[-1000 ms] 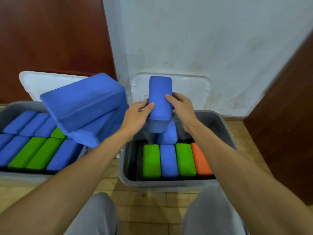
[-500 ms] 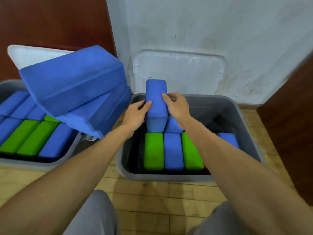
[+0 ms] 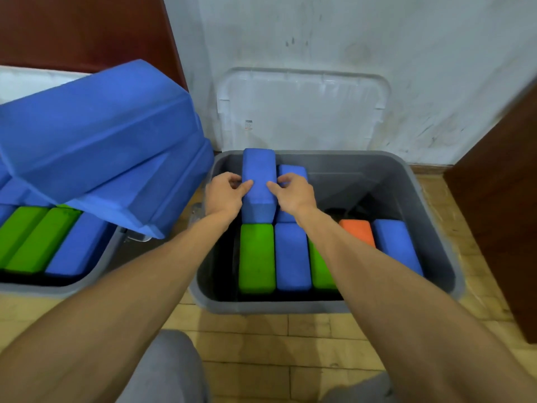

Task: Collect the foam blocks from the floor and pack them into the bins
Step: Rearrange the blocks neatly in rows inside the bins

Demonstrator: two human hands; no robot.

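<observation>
The right bin (image 3: 433, 225) stands on the wooden floor (image 3: 261, 344) against the white wall (image 3: 377, 39), and its clear lid (image 3: 302, 109) leans upright on the wall behind it. The left hand (image 3: 225, 196) and the right hand (image 3: 293, 196) together grip one blue block (image 3: 258, 175) by its two long sides, with the thumbs on its near face and the fingers curled round its edges. This block stands on end, nearly upright, inside the right bin near the far left corner. A second blue block (image 3: 292, 171) stands just beside it on the right, partly hidden by the right hand. A row of blocks lies along the near edge of the bin: a green block (image 3: 257, 257), a blue flat block (image 3: 292, 255), a second green block (image 3: 318, 269) partly covered by the right forearm, an orange block (image 3: 357, 231) and a blue end block (image 3: 396, 245) next to the right wall. The left bin (image 3: 58, 289) holds further green and blue blocks side by side. Large blue blocks (image 3: 96, 135) are stacked at a tilt above the right edge of the left bin; what supports them cannot be told. A brown panel (image 3: 508, 199) stands at the right.
</observation>
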